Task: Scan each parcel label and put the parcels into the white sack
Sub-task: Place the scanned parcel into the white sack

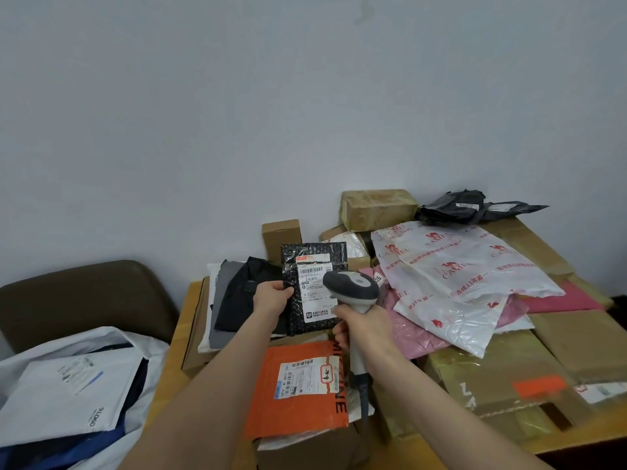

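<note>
Head view: the black patterned mailer [296, 317] is pinched at its left edge by the left hand [271, 296], just beyond the orange parcel [298, 405]; the barcode scanner [351, 286] is gripped by the right hand [363, 329]. It is judged light, floppy, best held edgewise.

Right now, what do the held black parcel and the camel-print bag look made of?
Black parcel: probably glossy plastic bubble mailer, dotted texture shows. Camel-print bag: thin white plastic film, shiny, crinkled, slightly translucent.

Plain pale wall [237, 113]; brown chair [84, 296] beside wooden table [179, 334].
</note>
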